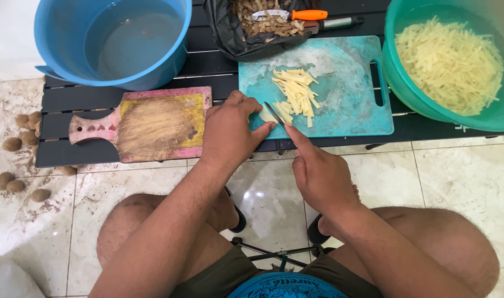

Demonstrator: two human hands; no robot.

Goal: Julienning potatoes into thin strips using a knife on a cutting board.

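My left hand (230, 132) pins a potato piece (267, 115); my right hand (318, 174) grips a knife (275, 112) cutting beside those fingers.

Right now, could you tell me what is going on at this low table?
A seated person is slicing peeled potato on a teal cutting board. The left hand pins a potato piece near the board's front edge, while the right hand holds a knife against it. A pile of cut strips lies on the board, and many more fill the green basin. A blue tub of water, a worn wooden board and a bag of peelings sit nearby, with unpeeled potatoes on the floor.
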